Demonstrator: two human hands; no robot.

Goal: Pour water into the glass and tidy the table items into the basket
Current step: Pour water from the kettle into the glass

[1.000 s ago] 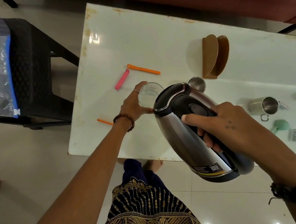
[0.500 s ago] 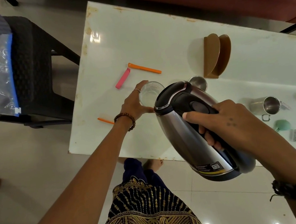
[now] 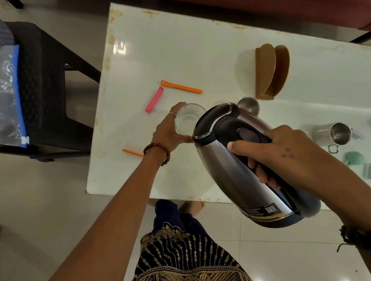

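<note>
Nearest in, the right hand [image 3: 282, 151] is wrapped around the black handle of the steel electric kettle [image 3: 241, 163], index finger stretched up along the handle toward the lid button. The kettle is tipped hard over, long axis running from its base near the table edge up and left to the lid, spout end hanging just over the glass [image 3: 188, 118]. Whether water is running right now, I can't tell.

A little further out, the left hand [image 3: 169, 132] curls around the glass's left side, steadying it on the white table [image 3: 191, 52]. So the left hand is on the target, and the right does the tilting; the glass lies up and left of the kettle hand, spout pointed straight at it.

Close by: a short orange clip [image 3: 132, 152] beside the left wrist, a pink clip [image 3: 154, 99] and a long orange clip [image 3: 182, 87] beyond the glass. A small steel cup [image 3: 248, 106] sits just behind the kettle lid, close enough to clip on the way back, I'd say. Further off is a brown holder [image 3: 272, 72]; to the right, a steel mug [image 3: 334, 134] and batteries [image 3: 370, 170]. No basket in sight.
</note>
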